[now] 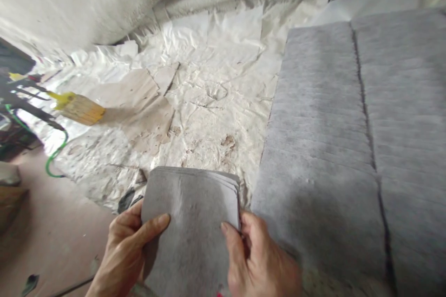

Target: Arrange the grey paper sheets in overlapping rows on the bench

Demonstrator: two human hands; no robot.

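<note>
Left hand (121, 241) and right hand (259, 257) pinch opposite sides of a grey sheet stack (191, 227). Beyond the grip spreads crumpled plastic (212, 116); rightward of it lie grey rows (313, 116). Between the hands, the stack's long axis points forward. Ahead, leftward, is a yellow brush (81, 109).

Crumpled whitish sheeting (205, 125), torn brownish pc (139, 116) on it, grey sheet rows (320, 125), rt side
</note>
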